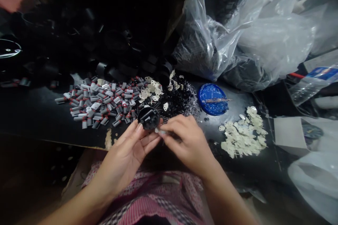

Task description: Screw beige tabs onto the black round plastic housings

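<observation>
My left hand (pixel 134 142) is closed round a round black plastic housing (pixel 149 117), its open side facing up. Inside the housing lies a small grey part. Close beside its right edge, my right hand (pixel 185 135) pinches a small pale piece (pixel 159 131) between thumb and fingers; its exact kind is hard to make out. Just beyond the hands are a heap of grey cylinders with red rings (pixel 102 102), some cream-coloured flat plates (pixel 151 89) and a pile of small black parts (pixel 179 100).
A blue lid (pixel 213 99) with a stick across it lies right of the piles. Further right is a heap of cream plates (pixel 244 133), then an open white box (pixel 289 135). Clear plastic bags (pixel 219 42) stand at the back right, near a plastic bottle (pixel 314 81).
</observation>
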Demonstrator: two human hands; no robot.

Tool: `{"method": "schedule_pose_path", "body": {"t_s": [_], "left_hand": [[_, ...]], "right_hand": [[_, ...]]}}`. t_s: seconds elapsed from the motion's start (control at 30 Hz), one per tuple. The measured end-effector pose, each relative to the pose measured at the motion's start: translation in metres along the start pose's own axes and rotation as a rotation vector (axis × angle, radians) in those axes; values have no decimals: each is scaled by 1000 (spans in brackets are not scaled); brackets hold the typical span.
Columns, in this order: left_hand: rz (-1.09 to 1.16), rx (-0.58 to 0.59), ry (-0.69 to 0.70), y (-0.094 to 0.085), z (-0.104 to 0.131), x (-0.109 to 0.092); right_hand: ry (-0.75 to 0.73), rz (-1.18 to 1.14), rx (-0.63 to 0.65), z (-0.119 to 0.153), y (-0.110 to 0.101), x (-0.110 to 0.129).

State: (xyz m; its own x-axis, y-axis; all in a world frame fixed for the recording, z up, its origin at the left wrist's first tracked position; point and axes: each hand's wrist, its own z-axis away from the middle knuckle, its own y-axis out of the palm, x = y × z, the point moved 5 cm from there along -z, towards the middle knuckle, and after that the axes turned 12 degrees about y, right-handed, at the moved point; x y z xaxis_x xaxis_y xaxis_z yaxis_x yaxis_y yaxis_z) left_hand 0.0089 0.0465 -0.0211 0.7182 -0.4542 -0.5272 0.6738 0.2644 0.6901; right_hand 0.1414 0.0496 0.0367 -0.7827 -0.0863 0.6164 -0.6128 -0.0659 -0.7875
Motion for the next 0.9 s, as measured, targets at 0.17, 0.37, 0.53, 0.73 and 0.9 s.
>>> {"method": "schedule_pose_path", "body": {"t_s": [0.17,0.37,0.53,0.73,0.9], "left_hand": [[-88,-2,29,-3,-1,4],[-189,48,89,-7,1,8],[-286,138,86,-9,3,9],[-267,178,109,-7,3,8],[-214,99,103,-6,-1,10]], "right_hand": [[-103,-5,-72,7,0,3],[-159,48,-198,11,-3,8],[-122,85,-183,9,-1,7],[-143,129,-157,13,-1,10],[-82,115,-156,18,5,9]]}}
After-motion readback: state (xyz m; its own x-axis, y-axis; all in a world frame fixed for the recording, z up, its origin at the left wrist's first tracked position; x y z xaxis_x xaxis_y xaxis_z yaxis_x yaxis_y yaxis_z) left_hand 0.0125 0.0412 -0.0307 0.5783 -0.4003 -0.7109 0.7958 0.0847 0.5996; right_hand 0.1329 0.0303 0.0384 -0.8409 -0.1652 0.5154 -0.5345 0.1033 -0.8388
